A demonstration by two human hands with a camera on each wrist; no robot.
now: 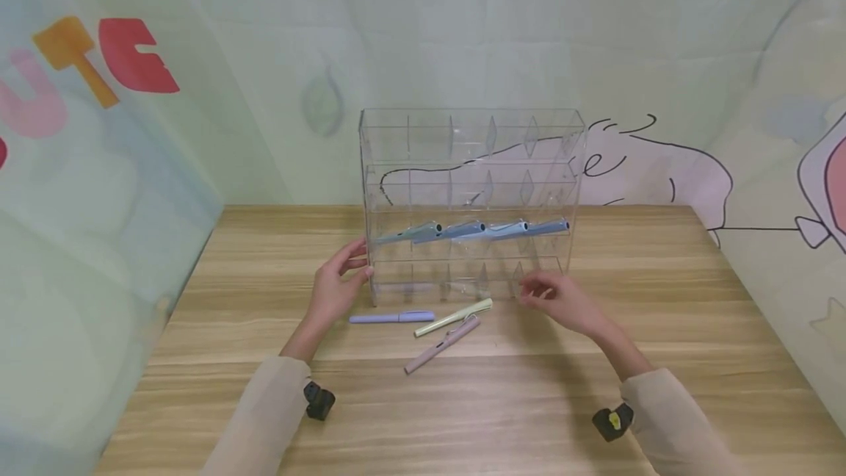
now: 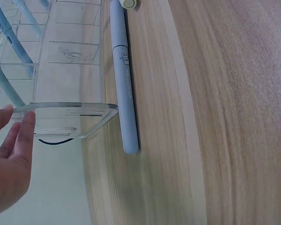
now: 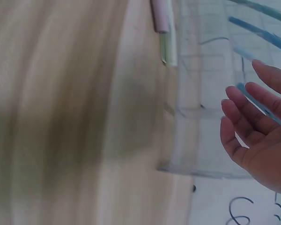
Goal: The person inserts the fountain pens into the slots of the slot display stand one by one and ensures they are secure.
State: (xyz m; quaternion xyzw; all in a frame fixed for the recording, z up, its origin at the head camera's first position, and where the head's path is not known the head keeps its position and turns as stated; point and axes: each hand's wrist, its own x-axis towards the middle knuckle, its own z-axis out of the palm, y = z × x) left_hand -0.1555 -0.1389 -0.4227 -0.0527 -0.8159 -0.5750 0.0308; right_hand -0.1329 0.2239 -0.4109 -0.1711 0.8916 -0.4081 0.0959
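Note:
A clear acrylic pen rack (image 1: 469, 260) with several tiers stands on the table. My left hand (image 1: 335, 289) holds its left side panel between thumb and fingers, as the left wrist view also shows. Several blue and teal pens (image 1: 465, 230) lie slanted in one tier. By the rack's lower right front is my right hand (image 1: 562, 301), its fingers loosely bent and holding nothing. Before the rack lie a lavender pen (image 2: 124, 79), a pale green pen (image 1: 454, 318) and a dusty pink pen (image 1: 441, 346).
Wood-grain table (image 1: 489, 417) extends in front of the rack and to both sides. Behind it hangs a printed cloth backdrop (image 1: 264, 94) with cartoon drawings and letters. Each wrist carries a small black camera (image 1: 320, 401).

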